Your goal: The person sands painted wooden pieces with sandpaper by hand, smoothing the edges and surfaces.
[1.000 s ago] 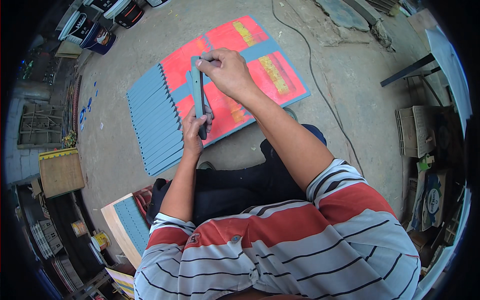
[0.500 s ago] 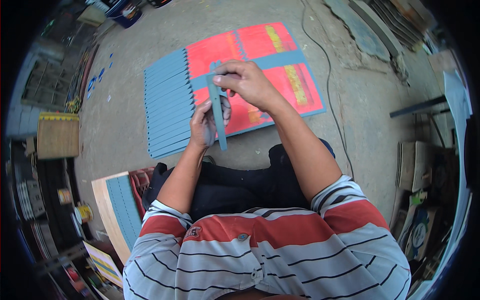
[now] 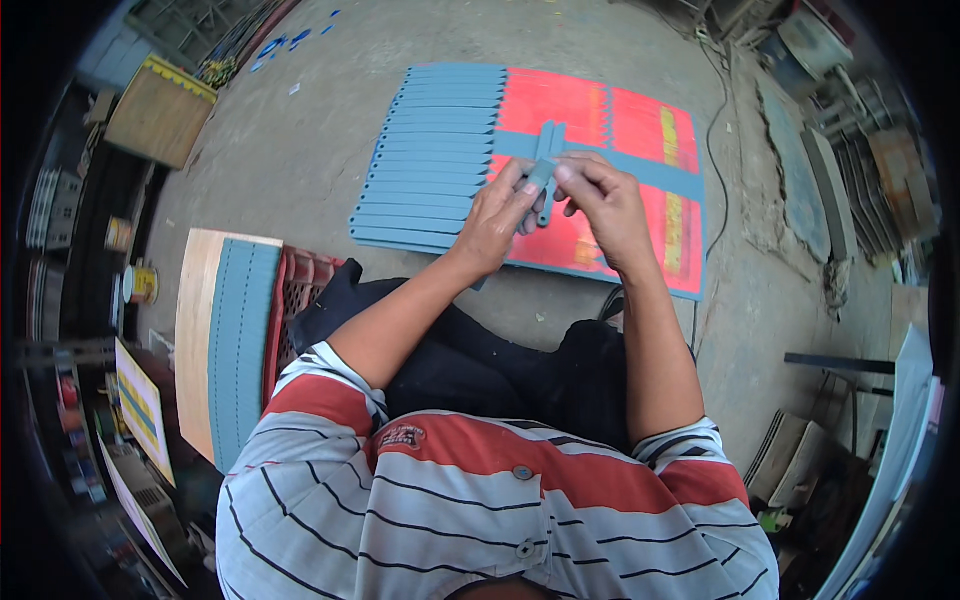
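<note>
My left hand (image 3: pixel 492 215) is closed on a short blue-grey slat (image 3: pixel 541 175), its thumb along the slat's face. My right hand (image 3: pixel 608 205) is at the other side, thumb and fingers curled together at the slat's upper end. Upright narrow blue-grey strips (image 3: pixel 551 137) show just behind the held slat; I cannot tell whether they are held or lie on the board. Under both hands lies a large pink-red board (image 3: pixel 545 95) with a blue-grey band and yellow patches. A row of blue-grey slats (image 3: pixel 430 155) with pointed ends and small holes covers its left part.
At my left a red plastic crate (image 3: pixel 305 285) stands beside a wooden board with a blue-grey panel (image 3: pixel 245 330). Shelves (image 3: pixel 60 260) line the far left. A black cable (image 3: pixel 722 100) runs along the concrete floor at right, near stacked boards (image 3: pixel 870 185).
My view has turned, so the board sits further right. The slat, held long and upright before, is now tilted and looks shorter, with both hands closer around it.
</note>
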A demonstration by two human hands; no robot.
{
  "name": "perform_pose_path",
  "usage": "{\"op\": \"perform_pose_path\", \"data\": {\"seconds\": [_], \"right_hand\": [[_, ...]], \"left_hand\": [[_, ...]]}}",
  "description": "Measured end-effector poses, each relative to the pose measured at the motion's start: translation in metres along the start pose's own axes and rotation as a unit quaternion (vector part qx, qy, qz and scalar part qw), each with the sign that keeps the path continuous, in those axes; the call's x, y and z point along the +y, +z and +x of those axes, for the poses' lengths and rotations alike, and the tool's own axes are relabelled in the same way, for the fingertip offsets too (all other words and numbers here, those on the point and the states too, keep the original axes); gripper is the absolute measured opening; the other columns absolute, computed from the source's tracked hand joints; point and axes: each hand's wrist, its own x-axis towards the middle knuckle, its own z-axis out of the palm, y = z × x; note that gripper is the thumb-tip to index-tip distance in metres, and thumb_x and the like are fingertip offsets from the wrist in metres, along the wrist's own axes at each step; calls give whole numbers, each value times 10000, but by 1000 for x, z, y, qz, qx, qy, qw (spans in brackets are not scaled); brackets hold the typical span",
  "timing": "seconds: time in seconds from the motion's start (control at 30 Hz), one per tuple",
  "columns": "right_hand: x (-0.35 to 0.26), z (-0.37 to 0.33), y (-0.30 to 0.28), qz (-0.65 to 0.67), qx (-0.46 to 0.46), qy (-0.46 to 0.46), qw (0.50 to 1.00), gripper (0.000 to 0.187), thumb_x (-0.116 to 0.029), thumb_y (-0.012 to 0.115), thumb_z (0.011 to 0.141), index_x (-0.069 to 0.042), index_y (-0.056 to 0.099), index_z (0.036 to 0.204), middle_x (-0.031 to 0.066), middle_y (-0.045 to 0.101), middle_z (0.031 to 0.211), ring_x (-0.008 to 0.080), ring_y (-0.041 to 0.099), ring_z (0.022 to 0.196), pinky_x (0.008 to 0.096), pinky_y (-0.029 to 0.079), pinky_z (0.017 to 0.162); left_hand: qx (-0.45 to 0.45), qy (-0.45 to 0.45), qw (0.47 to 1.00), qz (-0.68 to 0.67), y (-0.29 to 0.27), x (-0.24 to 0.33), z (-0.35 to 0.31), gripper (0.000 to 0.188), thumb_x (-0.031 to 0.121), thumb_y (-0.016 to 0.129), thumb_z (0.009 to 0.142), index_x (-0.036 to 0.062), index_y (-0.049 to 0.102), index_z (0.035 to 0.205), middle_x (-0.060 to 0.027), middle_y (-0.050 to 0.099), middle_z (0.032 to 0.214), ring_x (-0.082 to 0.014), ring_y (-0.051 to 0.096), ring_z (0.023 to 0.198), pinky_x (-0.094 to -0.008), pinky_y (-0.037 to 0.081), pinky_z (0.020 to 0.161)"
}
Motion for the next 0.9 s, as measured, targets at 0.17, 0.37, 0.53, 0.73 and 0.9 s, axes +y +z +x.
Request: {"op": "perform_pose_path", "data": {"seconds": [0.17, 0.37, 0.53, 0.73, 0.9], "right_hand": [[-12, -3, 16, 113, 76, 29, 990, 204, -67, 564, 925, 12, 641, 1097, 62, 651, 1035, 107, 603, 842, 243, 493, 664], [-15, -18, 23, 21, 42, -60, 997, 193, 29, 596, 835, -1, 649, 1018, 85, 659, 1000, 147, 626, 907, 290, 511, 776], [-33, -28, 23, -139, -2, -204, 969, 217, 51, 641, 756, -11, 662, 963, 125, 644, 970, 242, 640, 916, 336, 507, 794], [-40, -42, 22, -161, -46, -217, 962, 248, 57, 646, 702, -29, 670, 933, 120, 633, 954, 267, 632, 874, 350, 510, 721], [-35, -41, 20, -176, -25, -258, 950, 273, 73, 631, 671, -39, 675, 916, 114, 631, 956, 262, 628, 858, 349, 507, 708]], "left_hand": [[-1, 4, 999, 43, -19, 7, -6, 333, 315, 421, 958, 6, 531, 1016, -68, 542, 718, -144, 507, 607, -295, 425, 579], [-70, -17, 990, 120, -40, 22, -11, 352, 300, 431, 939, -36, 536, 927, -110, 534, 688, -180, 512, 597, -309, 432, 580], [-98, 23, 992, 83, -43, 32, -21, 346, 286, 437, 927, -44, 527, 877, -129, 535, 686, -214, 506, 586, -336, 420, 576], [-161, 59, 973, 155, -51, 44, -25, 332, 263, 450, 890, -52, 533, 827, -160, 491, 636, -276, 500, 573, -359, 398, 557], [-185, 56, 973, 124, -48, 39, -26, 356, 288, 443, 877, -44, 523, 777, -136, 464, 583, -262, 478, 517, -356, 376, 512]]}}
